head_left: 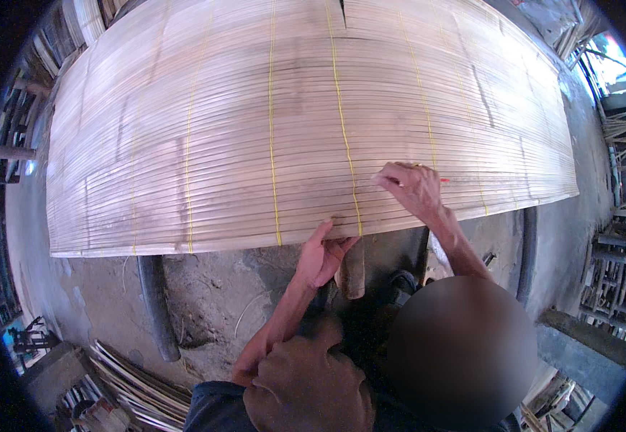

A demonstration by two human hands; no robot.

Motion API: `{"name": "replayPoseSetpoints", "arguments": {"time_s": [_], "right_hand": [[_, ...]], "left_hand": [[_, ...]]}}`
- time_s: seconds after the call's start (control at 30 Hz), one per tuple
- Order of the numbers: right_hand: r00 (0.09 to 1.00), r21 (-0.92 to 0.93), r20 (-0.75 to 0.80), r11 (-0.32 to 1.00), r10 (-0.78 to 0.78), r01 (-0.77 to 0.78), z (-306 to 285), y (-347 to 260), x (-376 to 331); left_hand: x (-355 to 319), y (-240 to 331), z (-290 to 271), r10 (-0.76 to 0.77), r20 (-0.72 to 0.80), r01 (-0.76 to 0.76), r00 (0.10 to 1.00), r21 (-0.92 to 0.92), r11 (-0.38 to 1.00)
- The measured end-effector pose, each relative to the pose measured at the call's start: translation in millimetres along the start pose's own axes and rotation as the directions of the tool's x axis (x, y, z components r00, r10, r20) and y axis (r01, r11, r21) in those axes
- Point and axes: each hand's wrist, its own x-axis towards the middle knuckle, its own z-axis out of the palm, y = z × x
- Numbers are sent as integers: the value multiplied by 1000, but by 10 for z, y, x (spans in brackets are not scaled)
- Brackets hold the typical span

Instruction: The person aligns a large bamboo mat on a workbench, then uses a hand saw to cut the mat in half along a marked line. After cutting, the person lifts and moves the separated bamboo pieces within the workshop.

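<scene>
Head view: a pale slatted mat with yellow stitching spreads wide before the person. The left hand has fingers clamped on its near edge; the right hand's fingers curl together over it, contents unclear.

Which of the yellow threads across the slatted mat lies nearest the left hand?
The yellow thread just left of the right hand: it meets the near edge of the mat beside the left hand; the others lie farther off.
</scene>
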Motion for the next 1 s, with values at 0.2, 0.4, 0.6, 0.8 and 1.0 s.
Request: {"name": "replayPoseSetpoints", "arguments": {"time_s": [0.2, 0.4, 0.6, 0.8, 1.0], "right_hand": [[996, -49, 78, 998, 48, -44, 12, -58, 70], [999, -44, -27, 999, 27, -28, 146, -191, 164], [996, 67, -62, 996, 65, -61, 61, -83, 153], [987, -12, -37, 987, 159, -160, 20, -81, 217], [985, 78, -94, 988, 143, -136, -9, -109, 265]], "left_hand": [[2, 5, 15, -2, 2, 1, 1000, 13, 1000], [40, 13, -19, -2, -21, 2, 1000, -7, 1000], [24, -7, 34, -6, -32, 8, 999, 48, 999], [16, -4, -19, -1, -4, 1, 1000, 67, 998], [9, 4, -11, 7, -44, -4, 999, 82, 997]]}}
